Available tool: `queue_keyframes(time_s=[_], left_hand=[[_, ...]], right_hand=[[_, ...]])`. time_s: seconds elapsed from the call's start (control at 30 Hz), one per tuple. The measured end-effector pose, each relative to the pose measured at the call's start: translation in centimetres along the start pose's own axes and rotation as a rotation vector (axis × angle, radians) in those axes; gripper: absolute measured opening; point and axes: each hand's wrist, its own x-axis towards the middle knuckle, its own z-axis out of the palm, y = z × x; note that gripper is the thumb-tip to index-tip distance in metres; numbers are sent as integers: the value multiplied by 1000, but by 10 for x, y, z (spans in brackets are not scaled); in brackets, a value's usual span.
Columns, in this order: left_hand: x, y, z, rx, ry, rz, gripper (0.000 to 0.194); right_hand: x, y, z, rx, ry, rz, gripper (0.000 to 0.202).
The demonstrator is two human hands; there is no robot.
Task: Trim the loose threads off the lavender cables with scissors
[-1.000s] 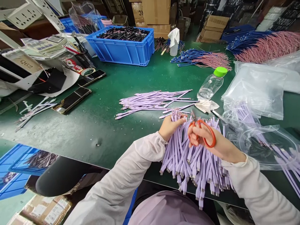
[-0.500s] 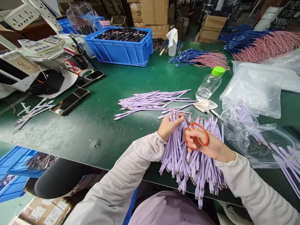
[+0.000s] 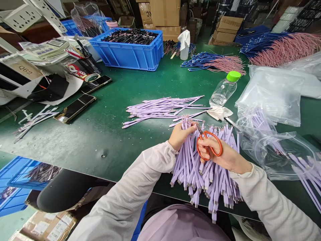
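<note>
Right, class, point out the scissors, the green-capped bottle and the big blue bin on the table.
Scissors (image 3: 205, 133), head view: orange handle, near the pivot.
Green-capped bottle (image 3: 223, 92), head view: middle of the clear body.
Big blue bin (image 3: 129, 57), head view: front wall.

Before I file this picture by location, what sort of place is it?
Probably a cable-assembly workshop: plug-ended lilac cables are bunched at a green workbench, a blue plastic crate holds a heap of black cables, and cardboard boxes stand stacked behind.
</note>
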Motion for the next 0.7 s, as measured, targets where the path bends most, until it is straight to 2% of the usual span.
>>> queue_keyframes(time_s=[0.7], left_hand=[[-1,1,0,59,1,-11,36]], right_hand=[[1,0,1,-20,11,-8,32]])
